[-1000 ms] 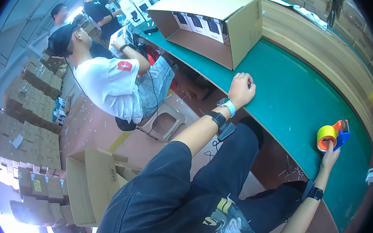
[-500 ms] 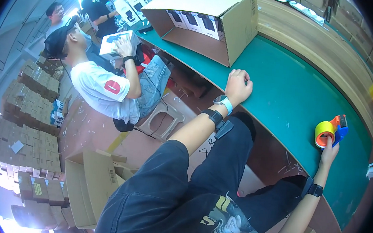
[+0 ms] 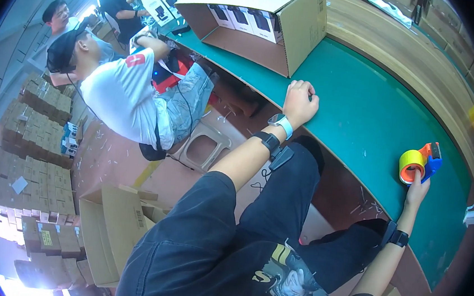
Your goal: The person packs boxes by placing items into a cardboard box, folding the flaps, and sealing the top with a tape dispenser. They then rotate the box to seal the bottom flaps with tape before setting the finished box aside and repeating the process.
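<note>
My left hand (image 3: 299, 104) rests at the near edge of the green tabletop (image 3: 359, 108), its fingers curled in. A small dark spot shows by the thumb, but what the hand holds, if anything, is hidden. Just beyond it stands a large open carton (image 3: 307, 38) on its side, with a row of white printed boxes (image 3: 242, 21) inside. Over at the right, my right hand (image 3: 417, 192) is closed round a tape dispenser (image 3: 432, 166), orange and blue, loaded with a yellow tape roll (image 3: 411, 158). The dispenser is on or just above the tabletop.
A seated co-worker in a white shirt (image 3: 114, 100) is at the left, near a plastic stool (image 3: 206, 145); two more people are behind. An open carton (image 3: 120, 228) stands on the floor at lower left. Stacked cartons (image 3: 31, 181) line the left side. A wooden ledge (image 3: 387, 40) backs the table.
The co-worker in white has turned and reached away, and the white box is no longer visible in their hands. My hands keep their places; the view has shifted slightly.
</note>
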### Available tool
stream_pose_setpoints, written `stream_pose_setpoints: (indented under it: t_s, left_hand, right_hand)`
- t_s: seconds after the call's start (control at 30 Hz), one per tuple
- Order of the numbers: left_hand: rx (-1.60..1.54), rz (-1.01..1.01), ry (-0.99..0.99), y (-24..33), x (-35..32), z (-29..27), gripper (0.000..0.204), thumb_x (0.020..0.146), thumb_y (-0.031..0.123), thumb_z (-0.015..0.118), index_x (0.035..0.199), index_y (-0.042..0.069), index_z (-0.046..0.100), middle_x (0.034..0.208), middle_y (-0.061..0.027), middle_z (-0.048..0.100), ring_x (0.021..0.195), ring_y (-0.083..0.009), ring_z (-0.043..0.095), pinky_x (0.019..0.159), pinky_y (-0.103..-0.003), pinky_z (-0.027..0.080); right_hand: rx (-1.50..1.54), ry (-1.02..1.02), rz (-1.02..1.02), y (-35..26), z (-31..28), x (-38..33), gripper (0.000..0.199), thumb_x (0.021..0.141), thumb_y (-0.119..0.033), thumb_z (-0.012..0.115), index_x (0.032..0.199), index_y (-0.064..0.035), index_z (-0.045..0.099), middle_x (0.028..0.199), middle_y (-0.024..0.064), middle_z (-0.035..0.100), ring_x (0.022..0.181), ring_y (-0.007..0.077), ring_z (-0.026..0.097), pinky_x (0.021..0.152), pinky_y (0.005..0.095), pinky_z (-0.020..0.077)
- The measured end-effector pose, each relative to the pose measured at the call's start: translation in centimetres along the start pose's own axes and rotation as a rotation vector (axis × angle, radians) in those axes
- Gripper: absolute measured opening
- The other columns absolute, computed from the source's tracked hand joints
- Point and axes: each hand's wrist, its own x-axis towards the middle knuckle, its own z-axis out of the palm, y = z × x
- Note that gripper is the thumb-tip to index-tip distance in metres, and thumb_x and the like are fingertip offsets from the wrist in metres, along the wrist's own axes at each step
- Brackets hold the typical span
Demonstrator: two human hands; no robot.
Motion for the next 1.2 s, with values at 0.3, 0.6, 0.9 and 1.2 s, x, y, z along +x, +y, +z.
stream_pose_setpoints:
  t_s: [0.3, 0.6, 0.9, 1.2]
  left_hand:
    - [-0.003, -0.015, 0.013, 0.2, 0.1, 0.1, 0.009, 0.073, 0.009, 0.064, 0.073, 0.001, 0.058, 0.076, -0.0134, 0.059, 0.081, -0.0307, 0.055, 0.076, -0.04, 0.046]
    - [-0.11, -0.009, 0.039, 0.4, 0.1, -0.5, 0.008, 0.071, 0.004, 0.064, 0.073, 0.004, 0.057, 0.077, -0.0135, 0.058, 0.082, -0.0326, 0.054, 0.076, -0.041, 0.044]
    - [-0.213, 0.121, 0.441, 2.2, -2.2, -10.3, 0.019, 0.073, -0.001, 0.069, 0.083, 0.003, 0.052, 0.085, -0.0106, 0.052, 0.08, -0.0256, 0.053, 0.075, -0.036, 0.045]
    - [0.099, -0.278, 0.257, -8.7, 9.4, -15.1, 0.084, 0.061, 0.023, 0.089, 0.124, -0.008, 0.042, 0.123, -0.0229, 0.048, 0.117, -0.0345, 0.049, 0.102, -0.04, 0.039]
  right_hand:
    - [0.043, 0.001, 0.029, 0.7, -0.2, 0.3, 0.03, 0.096, -0.01, 0.057, 0.121, 0.0055, 0.057, 0.112, 0.0109, 0.066, 0.102, 0.0199, 0.064, 0.093, 0.0338, 0.0488]
    - [0.02, -0.036, 0.018, 1.5, -0.7, 1.2, 0.029, 0.097, -0.016, 0.058, 0.118, 0.004, 0.059, 0.112, 0.0102, 0.066, 0.102, 0.0194, 0.063, 0.091, 0.0331, 0.0476]
    - [0.003, 0.012, -0.006, -0.8, -0.4, -0.5, 0.03, 0.092, -0.012, 0.062, 0.117, 0.0041, 0.06, 0.109, 0.0095, 0.067, 0.099, 0.0193, 0.064, 0.09, 0.0334, 0.0486]
    - [-0.003, -0.009, -0.01, -2.6, 0.1, -0.2, 0.028, 0.092, -0.01, 0.061, 0.115, 0.0039, 0.061, 0.107, 0.0094, 0.068, 0.098, 0.0189, 0.065, 0.089, 0.0331, 0.0493]
